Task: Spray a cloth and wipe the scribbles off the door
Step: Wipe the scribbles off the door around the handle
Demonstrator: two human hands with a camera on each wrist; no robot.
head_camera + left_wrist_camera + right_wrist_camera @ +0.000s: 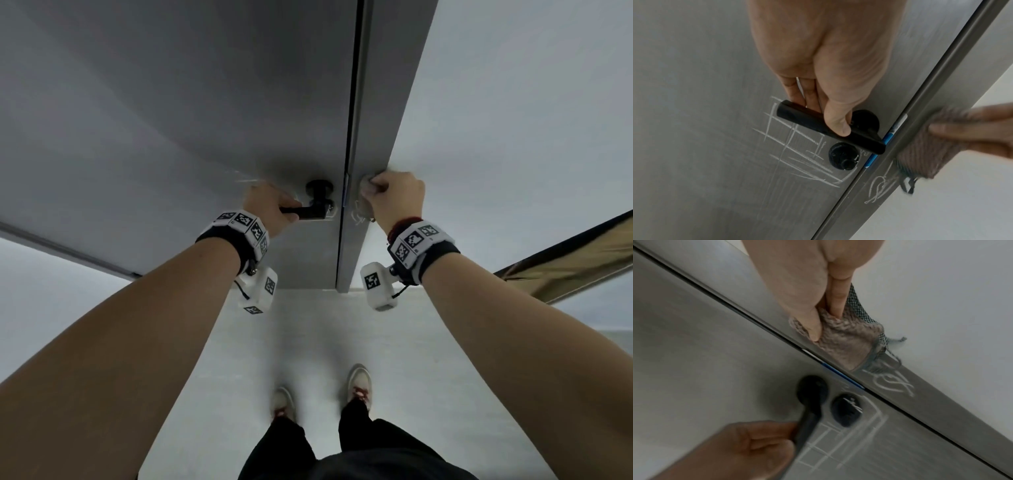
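A grey door (205, 120) fills the head view, shut against its grey frame (373, 137). My left hand (270, 209) grips the black lever handle (818, 125). White chalk scribbles (797, 146) cross the door under the handle, beside a black lock knob (842, 155). My right hand (394, 202) holds a brownish knitted cloth (846, 344) and presses it on the frame. A smaller chalk scribble (890, 382) sits on the frame just below the cloth (925, 146).
A white wall (531, 137) runs right of the frame, with a brown board (565, 263) leaning at the far right. The pale floor (308, 342) lies below, where my two shoes (358, 380) stand close to the door.
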